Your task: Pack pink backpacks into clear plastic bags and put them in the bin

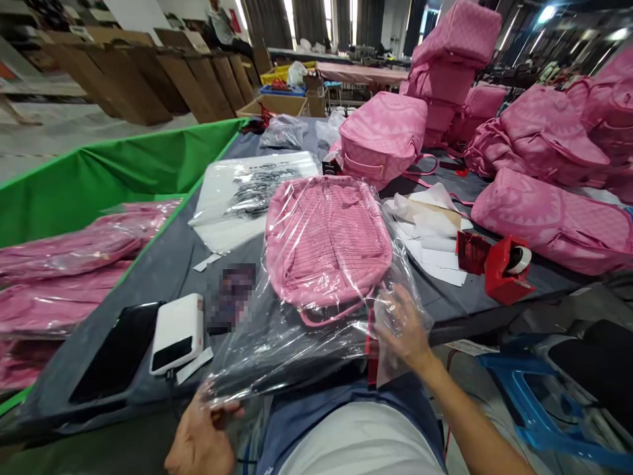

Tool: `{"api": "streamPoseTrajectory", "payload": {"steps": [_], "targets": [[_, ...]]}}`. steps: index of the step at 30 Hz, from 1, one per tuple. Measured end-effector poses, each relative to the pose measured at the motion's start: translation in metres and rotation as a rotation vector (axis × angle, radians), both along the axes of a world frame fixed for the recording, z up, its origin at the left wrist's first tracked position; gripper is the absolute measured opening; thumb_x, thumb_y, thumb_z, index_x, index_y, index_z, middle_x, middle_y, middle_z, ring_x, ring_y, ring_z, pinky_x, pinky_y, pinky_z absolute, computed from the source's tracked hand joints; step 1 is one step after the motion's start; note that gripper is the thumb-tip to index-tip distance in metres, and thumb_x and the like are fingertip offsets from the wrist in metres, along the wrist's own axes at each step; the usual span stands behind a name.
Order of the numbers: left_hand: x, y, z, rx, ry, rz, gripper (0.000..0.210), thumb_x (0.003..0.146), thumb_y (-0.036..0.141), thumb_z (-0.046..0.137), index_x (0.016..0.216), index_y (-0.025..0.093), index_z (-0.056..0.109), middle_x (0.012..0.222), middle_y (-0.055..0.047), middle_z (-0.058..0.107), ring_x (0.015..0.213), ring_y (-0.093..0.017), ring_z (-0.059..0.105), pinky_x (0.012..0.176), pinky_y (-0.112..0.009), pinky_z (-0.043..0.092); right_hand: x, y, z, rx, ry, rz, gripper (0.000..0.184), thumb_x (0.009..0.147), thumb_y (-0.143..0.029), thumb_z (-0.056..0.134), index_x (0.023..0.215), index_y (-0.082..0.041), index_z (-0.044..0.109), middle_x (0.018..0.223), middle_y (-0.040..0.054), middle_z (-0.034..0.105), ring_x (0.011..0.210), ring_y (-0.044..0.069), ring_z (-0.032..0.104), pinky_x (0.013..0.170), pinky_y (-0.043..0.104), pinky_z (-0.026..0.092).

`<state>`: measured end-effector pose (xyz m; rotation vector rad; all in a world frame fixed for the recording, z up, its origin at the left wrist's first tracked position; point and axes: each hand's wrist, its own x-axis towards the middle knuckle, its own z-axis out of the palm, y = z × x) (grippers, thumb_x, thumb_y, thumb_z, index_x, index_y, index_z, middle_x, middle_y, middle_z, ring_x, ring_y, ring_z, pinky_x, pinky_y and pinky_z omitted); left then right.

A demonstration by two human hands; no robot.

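- A pink backpack (327,247) lies flat on the grey table (163,270), inside a clear plastic bag (297,343).
- The left hand (202,439) is closed on the near edge of the plastic bag, pinching it by the bottom corner.
- The right hand (403,326) is inside or under the open end of the bag, with fingers spread. The shiny plastic covers it, so I cannot tell if it grips anything.
- The step in hand looks like bagging: the backpack is mostly in, but the bag mouth near the person is loose and open.
- The next move would need both hands to pull the loose plastic flat and fold it over. The red tape holder (507,270) sits close on the right for that.
- More pink backpacks (548,218) without bags are piled at the back right.
- Bagged ones (64,254) lie in the green bin (128,168) on the left.
- A white device (178,332) sits by the left edge.
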<state>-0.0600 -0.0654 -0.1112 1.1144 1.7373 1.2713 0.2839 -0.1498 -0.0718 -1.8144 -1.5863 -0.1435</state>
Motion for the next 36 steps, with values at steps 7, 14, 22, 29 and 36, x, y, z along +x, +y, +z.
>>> {"api": "streamPoseTrajectory", "payload": {"steps": [7,14,22,29,36], "targets": [[0.083,-0.027,-0.005,-0.049,-0.027,-0.914,0.051,0.084,0.058,0.065,0.12,0.024,0.075,0.126,-0.011,0.072,0.117,-0.028,0.067,0.105,-0.039,0.051,-0.024,-0.07,-0.012,0.012,0.142,-0.094,0.053,0.098,-0.032,0.06,0.149,-0.026,0.048,0.15,0.0133,0.053,0.139,0.028,0.052,0.112,0.046,0.05],[0.179,-0.004,0.011,-0.025,-0.068,-1.261,0.047,0.099,0.04,0.044,0.134,0.016,0.063,0.105,-0.013,0.075,0.071,-0.02,0.068,0.081,-0.036,0.058,-0.051,-0.054,-0.054,-0.125,-0.077,-0.182,0.1,0.091,-0.029,0.063,0.167,-0.016,0.0,0.163,0.0229,0.034,0.15,0.037,0.037,0.11,0.056,0.051],[0.19,0.049,0.013,1.267,0.752,-1.538,0.049,0.1,0.011,0.046,0.147,0.023,0.051,0.15,-0.011,0.056,0.148,-0.03,0.042,0.12,-0.051,0.04,-0.065,-0.085,-0.06,-0.103,-0.142,-0.138,0.065,0.09,-0.013,0.056,0.153,-0.02,0.044,0.163,0.0189,0.035,0.141,0.034,0.051,0.101,0.047,0.059],[0.215,0.064,0.021,1.585,0.765,-1.797,0.042,0.103,0.013,0.04,0.143,0.007,0.049,0.143,-0.015,0.062,0.148,-0.026,0.042,0.126,-0.047,0.033,-0.037,-0.104,-0.044,-0.004,-0.125,-0.031,0.088,0.09,-0.045,0.068,0.162,-0.016,0.027,0.151,0.0201,0.052,0.14,0.032,0.052,0.111,0.051,0.05],[0.201,0.071,0.028,1.581,0.684,-1.775,0.055,0.101,0.01,0.037,0.156,0.01,0.031,0.144,-0.015,0.061,0.143,-0.025,0.049,0.122,-0.044,0.04,-0.022,-0.118,-0.031,0.167,-0.148,-0.036,0.055,0.1,-0.02,0.056,0.153,-0.017,0.042,0.093,0.0073,0.076,0.076,0.017,0.071,0.066,0.029,0.054]]}}
